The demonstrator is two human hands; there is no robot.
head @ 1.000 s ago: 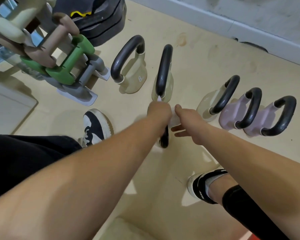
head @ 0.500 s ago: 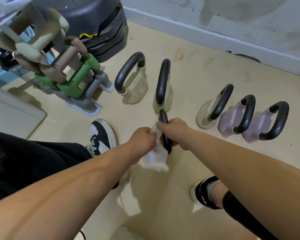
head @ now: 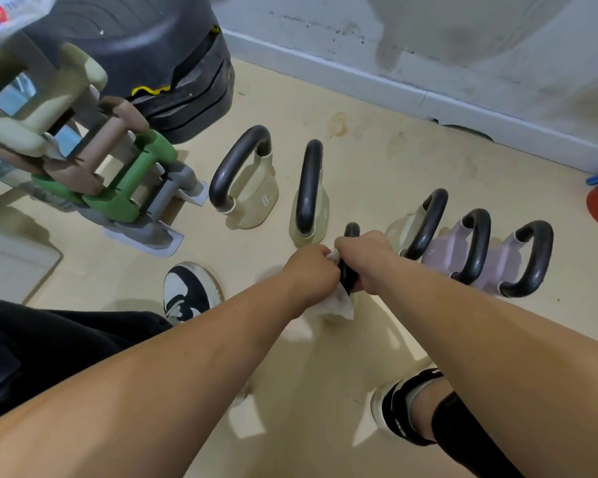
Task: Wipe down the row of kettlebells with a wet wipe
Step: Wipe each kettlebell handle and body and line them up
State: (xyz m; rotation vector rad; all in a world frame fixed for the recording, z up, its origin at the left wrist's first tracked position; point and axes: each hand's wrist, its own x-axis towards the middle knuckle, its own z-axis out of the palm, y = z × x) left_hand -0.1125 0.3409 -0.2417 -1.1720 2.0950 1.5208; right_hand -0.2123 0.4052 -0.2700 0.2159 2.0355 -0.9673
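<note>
The black kettlebell handle (head: 350, 257), pulled forward of the row, is now gripped lower by the right hand (head: 366, 262), while the wet wipe (head: 339, 301) stays pinched against it by left hand (head: 311, 274) fingers.

Seen from above, a right hand (head: 366, 260) grips the black handle (head: 351, 232) of a kettlebell at centre; its body is hidden, perhaps cream. The left hand (head: 309, 270) presses a white wet wipe (head: 340, 303) against it. Five more kettlebells (head: 252, 198) line the floor (head: 377, 160) from 11 to 3 o'clock.
</note>
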